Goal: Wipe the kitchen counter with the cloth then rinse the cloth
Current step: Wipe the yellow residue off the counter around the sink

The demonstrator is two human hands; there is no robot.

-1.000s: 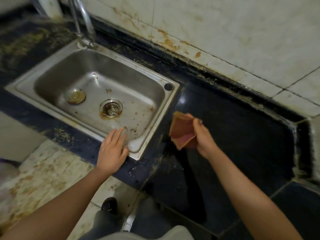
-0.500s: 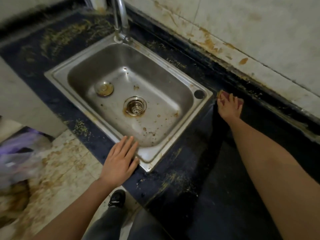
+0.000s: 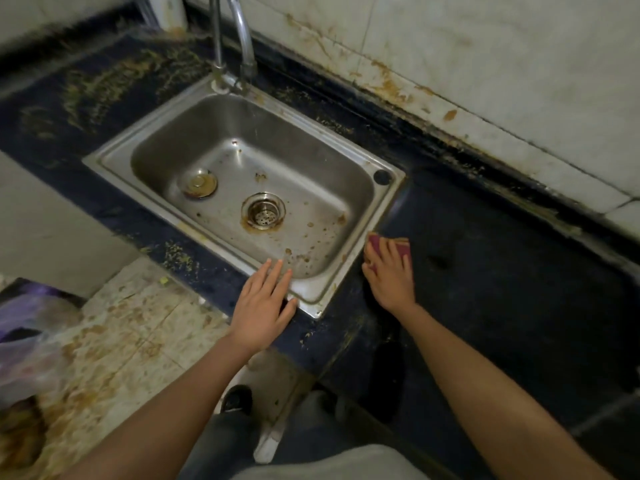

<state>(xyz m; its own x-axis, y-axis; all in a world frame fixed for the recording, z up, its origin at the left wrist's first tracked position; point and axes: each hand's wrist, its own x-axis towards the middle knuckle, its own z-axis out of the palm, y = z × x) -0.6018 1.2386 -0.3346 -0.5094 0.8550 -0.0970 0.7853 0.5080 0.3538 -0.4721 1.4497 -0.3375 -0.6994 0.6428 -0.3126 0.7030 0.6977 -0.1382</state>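
Observation:
A pink and orange cloth (image 3: 401,247) lies flat on the dark blue counter (image 3: 491,271), just right of the steel sink (image 3: 114,157). My right hand (image 3: 389,275) presses down on the cloth with spread, straight fingers and covers most of it. My left hand (image 3: 265,303) rests flat on the sink's front rim near its right corner, fingers straight. The counter carries yellowish grime left of the sink and along its front edge.
A tap (image 3: 235,39) rises behind the sink. A drain strainer (image 3: 263,212) and a loose plug (image 3: 198,183) sit in the stained basin. A stained tiled wall (image 3: 485,71) backs the counter. A plastic bag (image 3: 31,341) lies on the dirty floor at left.
My right hand drew the cloth from the back of the counter towards me along the sink's right side. Before that it lowered the cloth onto the counter. My left hand stayed put.

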